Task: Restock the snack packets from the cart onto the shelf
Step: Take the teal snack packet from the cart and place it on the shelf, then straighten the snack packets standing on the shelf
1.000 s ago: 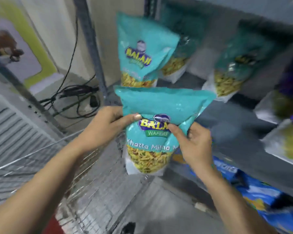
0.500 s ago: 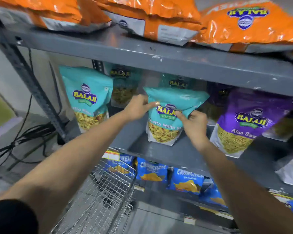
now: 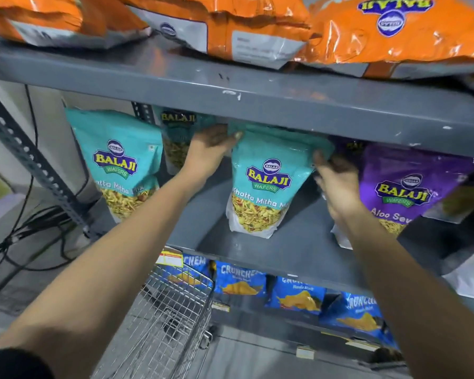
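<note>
A teal Khatta Mitha snack packet (image 3: 266, 184) stands upright on the grey middle shelf (image 3: 285, 250). My left hand (image 3: 208, 151) grips its top left corner. My right hand (image 3: 335, 176) holds its upper right edge, fingers curled around the side. Another teal packet (image 3: 118, 162) stands at the shelf's left end, and one more (image 3: 177, 138) sits behind my left hand. A purple Aloo Sev packet (image 3: 405, 187) leans just right of my right hand. The wire cart (image 3: 170, 318) is below, between my forearms; I see no packets in its visible part.
Orange packets (image 3: 394, 31) lie on the upper shelf, whose front edge (image 3: 257, 102) hangs low over the teal packet's top. Blue Crunchem packets (image 3: 240, 280) line the lower shelf. A perforated upright post (image 3: 36, 165) and loose black cables (image 3: 25, 228) are on the left.
Both hands carried the teal packet up from beside the cart onto the middle shelf and pushed it further back. It now stands on the shelf, with my hands higher on its top corners.
</note>
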`<state>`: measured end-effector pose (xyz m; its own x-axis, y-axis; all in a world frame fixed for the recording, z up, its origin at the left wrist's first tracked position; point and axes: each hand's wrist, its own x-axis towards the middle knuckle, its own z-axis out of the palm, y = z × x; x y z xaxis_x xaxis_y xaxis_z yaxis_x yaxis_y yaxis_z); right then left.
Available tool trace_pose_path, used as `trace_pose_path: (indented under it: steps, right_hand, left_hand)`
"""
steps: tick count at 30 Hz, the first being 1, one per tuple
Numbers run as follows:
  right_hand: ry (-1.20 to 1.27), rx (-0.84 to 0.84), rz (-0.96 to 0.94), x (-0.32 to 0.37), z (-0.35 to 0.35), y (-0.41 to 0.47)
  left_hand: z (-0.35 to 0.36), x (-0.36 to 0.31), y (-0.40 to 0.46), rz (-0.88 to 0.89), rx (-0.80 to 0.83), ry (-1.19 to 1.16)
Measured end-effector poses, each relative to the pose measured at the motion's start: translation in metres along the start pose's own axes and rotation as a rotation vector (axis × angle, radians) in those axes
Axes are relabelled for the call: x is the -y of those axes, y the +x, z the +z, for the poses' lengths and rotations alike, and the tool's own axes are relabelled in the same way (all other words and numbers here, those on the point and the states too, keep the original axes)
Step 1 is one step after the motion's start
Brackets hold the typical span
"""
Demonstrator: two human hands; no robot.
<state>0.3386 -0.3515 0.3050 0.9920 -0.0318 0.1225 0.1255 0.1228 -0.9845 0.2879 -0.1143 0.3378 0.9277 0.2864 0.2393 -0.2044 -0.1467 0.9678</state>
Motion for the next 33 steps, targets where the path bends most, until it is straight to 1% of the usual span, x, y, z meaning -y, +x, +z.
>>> trace_pose_path:
  steps: [2,4,6,7,8,11,13,17,28,31,33]
  right_hand:
    - [-0.098,0.145,0.065,-0.024,-0.007,-0.005]
    - [-0.258,0.316,0.207,-0.055,-0.01,-0.014]
    - [-0.407,0.445,0.349,-0.084,-0.007,-0.024]
    - [-0.451,0.473,0.375,-0.095,-0.003,-0.028]
    - [-0.483,0.474,0.371,-0.103,0.002,-0.032]
    - [-0.528,0.434,0.31,-0.117,0.013,-0.039]
    - [-0.552,0.432,0.297,-0.122,0.016,-0.043]
    - [-0.6,0.444,0.259,-0.115,0.023,-0.066]
    - [-0.581,0.44,0.215,-0.111,0.028,-0.078]
    - [-0.555,0.475,0.251,-0.108,0.025,-0.078]
    - [-0.497,0.524,0.251,-0.1,0.014,-0.078]
  left_hand:
    - [-0.011,0.039,-0.002,-0.128,0.124,0.027]
    - [-0.018,0.077,-0.015,-0.249,0.295,0.174]
    - [-0.017,0.111,-0.028,-0.298,0.454,0.264]
    - [-0.013,0.121,-0.036,-0.294,0.495,0.278]
    - [-0.01,0.128,-0.041,-0.275,0.501,0.29]
    - [-0.012,0.138,-0.049,-0.229,0.421,0.276]
    - [-0.019,0.138,-0.055,-0.222,0.396,0.276]
    - [-0.031,0.14,-0.072,-0.199,0.344,0.299]
    - [-0.036,0.139,-0.08,-0.235,0.33,0.285]
    - [-0.036,0.137,-0.086,-0.304,0.344,0.205]
    - [-0.038,0.132,-0.096,-0.345,0.282,0.197]
